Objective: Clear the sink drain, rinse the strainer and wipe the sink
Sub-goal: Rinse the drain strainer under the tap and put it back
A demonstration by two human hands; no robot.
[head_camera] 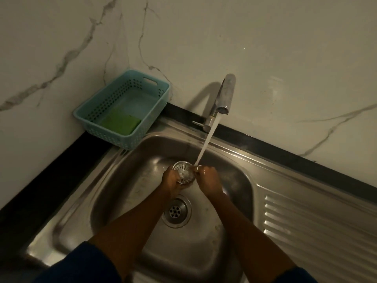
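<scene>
Rinsing the strainer (183, 173) in the water stream (206, 144) from the tap (224, 94): lifted out of the open drain (176, 210) and held just above the sink (126, 186) basin, so as to shed dirt straight back down. Cupped from below in the left hand (172, 180), fingers curled round its body. Pinched at the rim by the right hand (208, 179), fingers closed, probably to turn it under the flow. Likely kept for wiping: green sponge (120, 121) in the blue basket (95, 111) on the surface (61, 160) beside the sink.
</scene>
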